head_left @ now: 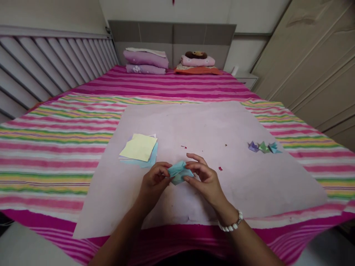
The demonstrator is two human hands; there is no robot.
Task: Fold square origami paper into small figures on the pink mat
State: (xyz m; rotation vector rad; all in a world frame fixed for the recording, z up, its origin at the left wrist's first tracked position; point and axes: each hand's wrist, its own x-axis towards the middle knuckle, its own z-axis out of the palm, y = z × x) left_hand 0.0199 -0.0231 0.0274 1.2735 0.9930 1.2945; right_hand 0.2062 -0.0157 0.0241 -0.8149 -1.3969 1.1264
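Observation:
A partly folded piece of light blue origami paper (178,172) is held up between my two hands, over the front middle of a large pale sheet (210,125). My left hand (155,181) pinches its left corner between thumb and fingers. On the right side, my right hand (203,179) grips it with thumb and index finger, the other fingers raised. To the left lies a loose stack of square paper (139,147), yellow on top with blue and lilac edges showing. Three small folded paper pieces, purple (253,146), green (263,147) and blue (274,148), sit in a row at the right.
Small red scraps (220,169) lie on the pale sheet, which covers a striped bed (55,147). Folded purple bedding (145,59) and a pink pile (198,61) stand by the headboard (155,33). A slatted rail (55,62) runs along the left.

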